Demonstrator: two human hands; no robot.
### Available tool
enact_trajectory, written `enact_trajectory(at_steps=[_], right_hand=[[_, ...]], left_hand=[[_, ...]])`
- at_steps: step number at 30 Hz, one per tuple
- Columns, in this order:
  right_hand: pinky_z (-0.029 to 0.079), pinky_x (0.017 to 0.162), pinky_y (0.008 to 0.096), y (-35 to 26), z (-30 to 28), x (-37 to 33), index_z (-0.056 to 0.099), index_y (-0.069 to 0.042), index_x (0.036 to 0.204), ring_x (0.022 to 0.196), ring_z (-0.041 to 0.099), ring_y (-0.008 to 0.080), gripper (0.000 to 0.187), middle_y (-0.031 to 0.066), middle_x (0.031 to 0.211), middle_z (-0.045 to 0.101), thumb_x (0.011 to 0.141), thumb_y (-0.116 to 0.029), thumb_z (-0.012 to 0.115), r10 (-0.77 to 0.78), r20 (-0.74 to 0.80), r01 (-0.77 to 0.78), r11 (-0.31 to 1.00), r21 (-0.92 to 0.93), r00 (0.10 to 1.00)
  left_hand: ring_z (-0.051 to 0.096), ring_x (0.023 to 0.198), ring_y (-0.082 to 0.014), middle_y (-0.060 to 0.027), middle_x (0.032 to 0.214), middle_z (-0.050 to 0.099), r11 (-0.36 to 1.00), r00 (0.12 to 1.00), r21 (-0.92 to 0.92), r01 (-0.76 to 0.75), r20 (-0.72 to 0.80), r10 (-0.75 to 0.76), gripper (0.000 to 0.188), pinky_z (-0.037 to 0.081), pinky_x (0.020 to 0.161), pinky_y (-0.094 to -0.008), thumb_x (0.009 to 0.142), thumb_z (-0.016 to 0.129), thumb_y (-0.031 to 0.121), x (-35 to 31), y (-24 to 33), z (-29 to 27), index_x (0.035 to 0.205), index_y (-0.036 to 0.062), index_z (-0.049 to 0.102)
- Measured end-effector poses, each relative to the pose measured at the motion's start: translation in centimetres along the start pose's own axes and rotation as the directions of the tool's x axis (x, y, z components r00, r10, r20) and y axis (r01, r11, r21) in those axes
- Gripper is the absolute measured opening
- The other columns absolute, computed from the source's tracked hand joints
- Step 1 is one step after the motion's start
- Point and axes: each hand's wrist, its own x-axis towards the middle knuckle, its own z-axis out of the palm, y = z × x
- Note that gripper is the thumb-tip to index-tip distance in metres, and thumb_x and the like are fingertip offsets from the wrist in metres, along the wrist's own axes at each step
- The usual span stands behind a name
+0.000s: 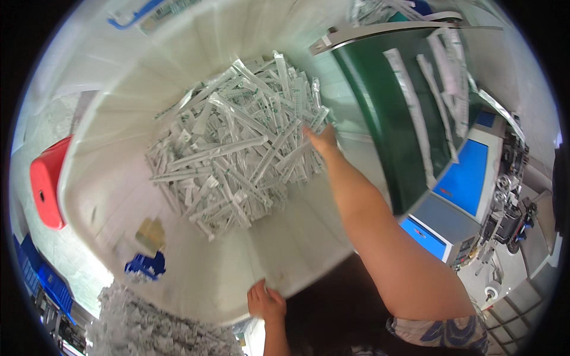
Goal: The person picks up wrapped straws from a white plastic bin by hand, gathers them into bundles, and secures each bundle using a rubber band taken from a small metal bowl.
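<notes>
A big off-white plastic bin [237, 279] fills the middle of the view. Inside it lies a heap of long, narrow clear-and-white packets [237, 136] with green print; what they contain is too small to make out. My right hand [322, 141] reaches in at the heap's right edge, its visible fingertips apart among the packets. Part of that hand's fingers is hidden, and no packet is clearly held. At the bin's near side, my left hand [265, 301] is hooked over the rim, fingers closed on it.
A green conveyor belt [380, 118] carrying loose packets [409, 107] slopes beside the bin on the right. Beyond it stand machine panels with blue screens [463, 178]. A red stool [52, 184] is at left; a heap of white scraps [154, 326] sits lower left.
</notes>
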Motion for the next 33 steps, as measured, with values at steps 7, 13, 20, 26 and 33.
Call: enact_trajectory(at_steps=[7,13,20,26,33], right_hand=[[0.037,0.093,0.0339,-1.0,1.9,8.0,0.034,0.003,0.125,0.111,0.047,0.0284,0.095,0.0183,0.120,0.048,0.058,-0.052,0.073,-0.265,0.215,0.220,0.952,0.211,0.940],[0.038,0.091,0.0348,-0.1,-0.3,8.4,0.048,-0.001,0.116,0.103,0.052,0.0270,0.088,0.0132,0.113,0.054,0.049,-0.051,0.078,-0.113,0.395,0.044,0.983,0.178,0.912],[0.036,0.095,0.0360,0.3,2.7,5.8,0.044,0.002,0.119,0.113,0.045,0.0286,0.094,0.0175,0.119,0.049,0.047,-0.049,0.080,-0.471,-0.013,0.467,0.877,-0.117,0.882],[0.038,0.093,0.0329,-2.1,2.2,7.7,0.036,-0.001,0.126,0.111,0.047,0.0249,0.101,0.0158,0.119,0.049,0.048,-0.047,0.081,-0.253,0.110,0.206,0.925,0.319,0.961],[0.042,0.084,0.0333,-3.2,1.3,2.8,0.055,-0.001,0.106,0.101,0.053,0.0230,0.065,0.0145,0.117,0.050,0.053,-0.032,0.077,-0.387,0.046,0.383,0.921,0.076,0.921]], left_hand=[[0.056,0.078,-0.0332,-0.0144,0.085,0.059,0.995,0.996,-0.067,-0.080,0.023,0.082,0.021,0.047,0.069,-0.0401,0.071,0.043,0.009,0.4,-0.3,-0.6,0.084,-0.0010,0.057],[0.056,0.080,-0.0343,-0.0140,0.088,0.059,0.991,0.989,-0.109,-0.082,0.111,0.094,0.020,0.047,0.071,-0.0406,0.070,0.044,0.008,1.3,0.6,-0.9,0.083,0.0003,0.057],[0.055,0.083,-0.0341,-0.0139,0.091,0.058,0.985,0.979,-0.129,-0.115,0.154,0.134,0.021,0.045,0.073,-0.0414,0.071,0.043,0.009,1.9,0.5,-1.3,0.086,0.0013,0.056],[0.055,0.083,-0.0339,-0.0141,0.091,0.058,0.988,0.983,-0.122,-0.097,0.146,0.115,0.020,0.045,0.074,-0.0411,0.071,0.044,0.009,1.6,0.1,-1.0,0.084,0.0014,0.056],[0.056,0.081,-0.0333,-0.0133,0.089,0.059,0.990,0.984,-0.109,-0.091,0.141,0.106,0.020,0.046,0.073,-0.0399,0.071,0.044,0.010,0.9,0.0,-0.9,0.083,0.0017,0.057]])
